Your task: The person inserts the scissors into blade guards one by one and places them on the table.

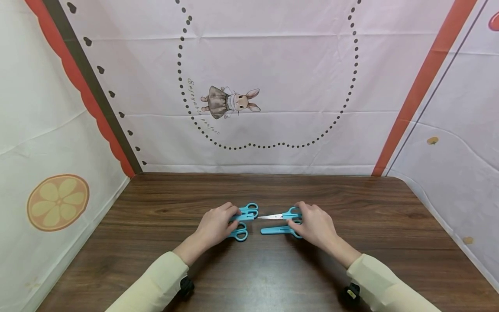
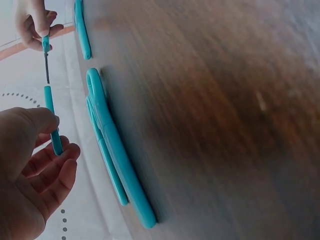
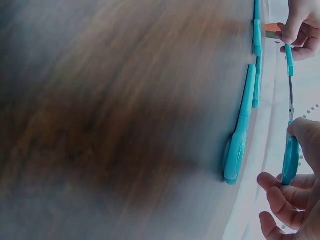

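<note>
Above the table my left hand (image 1: 217, 223) pinches a light-blue scissors sheath (image 2: 51, 117) between thumb and fingers. My right hand (image 1: 316, 225) grips the blue handles of a pair of scissors (image 3: 290, 152). Their bare metal blades (image 1: 270, 216) point left, with the tip right at the sheath's mouth. Under my left hand lie two more pairs of blue scissors, one farther back (image 1: 252, 206) and one nearer (image 1: 241, 234); the hand partly covers both. A sheathed pair of scissors (image 1: 277, 230) lies just in front of the held scissors, its handles partly behind my right hand.
The brown wood-grain table (image 1: 249, 277) runs back to a pale printed cloth (image 1: 296, 78) with a rabbit figure. Similar cloth hangs at both sides. Black wrist straps (image 1: 186, 287) show below the cream sleeves (image 1: 156, 281).
</note>
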`<action>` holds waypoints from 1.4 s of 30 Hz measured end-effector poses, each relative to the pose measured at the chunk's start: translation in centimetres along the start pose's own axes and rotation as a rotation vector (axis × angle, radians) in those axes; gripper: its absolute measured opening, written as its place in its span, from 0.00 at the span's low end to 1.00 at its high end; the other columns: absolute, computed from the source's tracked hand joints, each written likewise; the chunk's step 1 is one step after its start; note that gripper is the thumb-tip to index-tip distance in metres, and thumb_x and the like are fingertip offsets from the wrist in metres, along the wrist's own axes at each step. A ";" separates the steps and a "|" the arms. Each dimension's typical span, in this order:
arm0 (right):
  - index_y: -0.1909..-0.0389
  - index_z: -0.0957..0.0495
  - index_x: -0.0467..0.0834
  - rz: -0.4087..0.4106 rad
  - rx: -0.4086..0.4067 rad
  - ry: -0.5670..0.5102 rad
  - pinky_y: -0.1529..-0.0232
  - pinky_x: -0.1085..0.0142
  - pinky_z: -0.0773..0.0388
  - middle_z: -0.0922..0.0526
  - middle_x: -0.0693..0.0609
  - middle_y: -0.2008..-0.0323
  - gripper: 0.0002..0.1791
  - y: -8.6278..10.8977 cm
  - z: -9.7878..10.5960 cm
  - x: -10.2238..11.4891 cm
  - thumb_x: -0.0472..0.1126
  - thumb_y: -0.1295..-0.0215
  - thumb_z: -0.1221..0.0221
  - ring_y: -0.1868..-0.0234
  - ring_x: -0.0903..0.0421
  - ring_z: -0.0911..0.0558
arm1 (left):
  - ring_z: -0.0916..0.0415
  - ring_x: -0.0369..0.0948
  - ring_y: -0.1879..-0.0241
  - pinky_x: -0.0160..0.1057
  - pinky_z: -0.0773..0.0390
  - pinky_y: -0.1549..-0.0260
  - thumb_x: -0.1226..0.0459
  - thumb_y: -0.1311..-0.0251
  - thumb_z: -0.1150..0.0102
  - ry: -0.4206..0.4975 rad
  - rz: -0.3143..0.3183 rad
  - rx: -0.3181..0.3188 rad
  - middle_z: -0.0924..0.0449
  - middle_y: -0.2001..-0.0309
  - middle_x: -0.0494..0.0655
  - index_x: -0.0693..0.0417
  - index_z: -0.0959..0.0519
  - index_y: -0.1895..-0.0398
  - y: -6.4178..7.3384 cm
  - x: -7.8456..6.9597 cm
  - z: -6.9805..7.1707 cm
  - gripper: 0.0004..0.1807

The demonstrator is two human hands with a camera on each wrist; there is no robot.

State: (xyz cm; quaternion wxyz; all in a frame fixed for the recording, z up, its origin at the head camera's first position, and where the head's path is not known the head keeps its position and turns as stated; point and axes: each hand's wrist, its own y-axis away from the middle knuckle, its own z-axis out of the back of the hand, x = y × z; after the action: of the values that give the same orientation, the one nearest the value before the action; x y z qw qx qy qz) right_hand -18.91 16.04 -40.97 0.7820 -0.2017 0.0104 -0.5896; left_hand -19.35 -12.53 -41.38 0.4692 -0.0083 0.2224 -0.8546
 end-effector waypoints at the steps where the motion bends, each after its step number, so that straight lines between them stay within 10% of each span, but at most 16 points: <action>1: 0.56 0.23 0.44 0.002 -0.003 0.003 0.84 0.68 0.37 0.26 0.54 0.81 0.26 0.0 0.0 0.0 0.57 0.51 0.37 0.79 0.60 0.30 | 0.35 0.30 0.79 0.29 0.34 0.82 0.63 0.47 0.38 0.001 -0.002 0.001 0.25 0.67 0.37 0.48 0.20 0.64 0.0 0.0 0.0 0.07; 42: 0.56 0.23 0.43 0.027 -0.026 -0.009 0.85 0.68 0.37 0.26 0.55 0.80 0.26 0.1 -0.4 1.0 0.56 0.51 0.36 0.82 0.61 0.32 | 0.35 0.30 0.80 0.30 0.33 0.81 0.62 0.47 0.37 -0.003 -0.054 0.005 0.24 0.66 0.38 0.49 0.20 0.63 0.0 -0.5 -0.1 0.08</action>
State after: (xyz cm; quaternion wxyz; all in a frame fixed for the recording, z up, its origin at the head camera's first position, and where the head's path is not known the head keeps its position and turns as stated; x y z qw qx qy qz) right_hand -18.64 15.00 -41.19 0.7873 -0.2143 0.0174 -0.5778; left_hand -19.08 -12.08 -41.35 0.4461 -0.0142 0.2192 -0.8676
